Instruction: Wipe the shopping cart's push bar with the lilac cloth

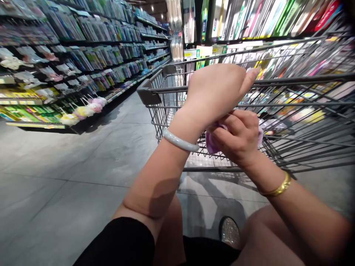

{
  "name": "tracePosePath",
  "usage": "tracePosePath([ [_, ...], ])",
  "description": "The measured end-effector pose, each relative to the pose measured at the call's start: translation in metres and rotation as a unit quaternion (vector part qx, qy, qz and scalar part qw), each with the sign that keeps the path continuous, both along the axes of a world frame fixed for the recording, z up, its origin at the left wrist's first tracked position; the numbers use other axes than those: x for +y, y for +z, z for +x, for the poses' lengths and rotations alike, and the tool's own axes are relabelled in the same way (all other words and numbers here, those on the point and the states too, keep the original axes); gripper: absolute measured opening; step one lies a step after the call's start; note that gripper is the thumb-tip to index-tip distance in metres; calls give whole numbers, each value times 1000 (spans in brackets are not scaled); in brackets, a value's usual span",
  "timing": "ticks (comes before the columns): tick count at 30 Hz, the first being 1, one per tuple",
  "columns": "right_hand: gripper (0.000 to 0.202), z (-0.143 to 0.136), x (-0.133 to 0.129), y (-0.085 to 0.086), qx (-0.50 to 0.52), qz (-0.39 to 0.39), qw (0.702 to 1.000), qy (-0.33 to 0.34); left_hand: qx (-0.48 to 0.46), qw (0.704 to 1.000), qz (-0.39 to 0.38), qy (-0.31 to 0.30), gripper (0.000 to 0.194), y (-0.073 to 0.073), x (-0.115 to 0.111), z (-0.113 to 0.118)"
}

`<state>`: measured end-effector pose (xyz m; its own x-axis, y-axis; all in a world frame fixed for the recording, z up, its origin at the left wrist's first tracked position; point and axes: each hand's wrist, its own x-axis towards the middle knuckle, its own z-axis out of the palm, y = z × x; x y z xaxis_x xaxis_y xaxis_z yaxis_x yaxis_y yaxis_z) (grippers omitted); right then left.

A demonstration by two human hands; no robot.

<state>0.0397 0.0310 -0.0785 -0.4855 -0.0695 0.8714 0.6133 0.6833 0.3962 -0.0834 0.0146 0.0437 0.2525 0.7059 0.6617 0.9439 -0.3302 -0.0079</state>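
My right hand (238, 135) has its fingers curled around a crumpled purple cloth-like piece (212, 143). Bits of the purple stick out on both sides of the fist, and its exact kind is unclear. Just above it, my left hand (217, 87) crosses over with the wrist bent. Its thumb points to the right, while the other fingers are hidden behind the back of the hand. Both hands are in front of the side of a dark metal shopping cart (149, 96). A pale bangle (180, 142) circles the left wrist and a gold bracelet (281, 186) the right.
Packed shelves (97, 55) line the aisle on the left, with pastel bath puffs (84, 111) hanging at their near end. Behind the cart stands another rack of packaged goods (235, 18). Grey floor (91, 162) runs between. My shoe (230, 231) is below the cart.
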Motion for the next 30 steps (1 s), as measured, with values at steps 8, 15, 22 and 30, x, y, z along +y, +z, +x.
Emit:
tracePosePath([
  [8, 4, -19, -12, -42, -166, -42, 983, 62, 0, 1000, 0, -1, 57, 0, -2, 1],
  [15, 7, 8, -2, -2, -25, 2, 1000, 14, -5, 1000, -1, -3, 66, -1, 0, 0],
  [22, 3, -9, -11, -38, -172, -50, 982, 55, 5, 1000, 2, 1, 61, -1, -1, 0],
  [30, 15, 27, 2, 4, -14, -13, 999, 37, -4, 1000, -3, -1, 66, 0, -1, 1],
])
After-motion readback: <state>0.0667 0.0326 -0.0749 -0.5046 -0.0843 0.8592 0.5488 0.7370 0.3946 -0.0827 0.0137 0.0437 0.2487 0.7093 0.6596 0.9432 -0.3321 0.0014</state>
